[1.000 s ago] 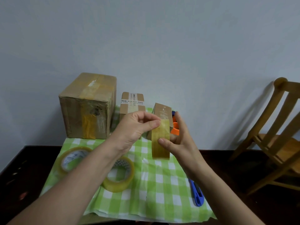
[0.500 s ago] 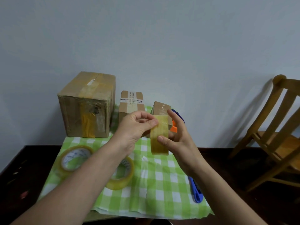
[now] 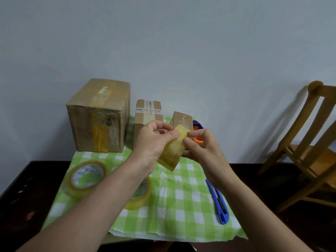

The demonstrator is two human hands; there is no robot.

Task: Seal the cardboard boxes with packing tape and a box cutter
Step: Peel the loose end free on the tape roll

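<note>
Left hand (image 3: 154, 140) and right hand (image 3: 201, 148) both pinch top edge of loose tape strip (image 3: 172, 151), in air above checked cloth (image 3: 181, 206), short of small box (image 3: 182, 119); strip hangs slack, tilted; risk: folds onto itself, clings to fingers; wrinkled seal likely

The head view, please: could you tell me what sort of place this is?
Probably a home room set up for packing: a checked cloth, a wooden chair by the plain wall, taped boxes and tape rolls.
</note>
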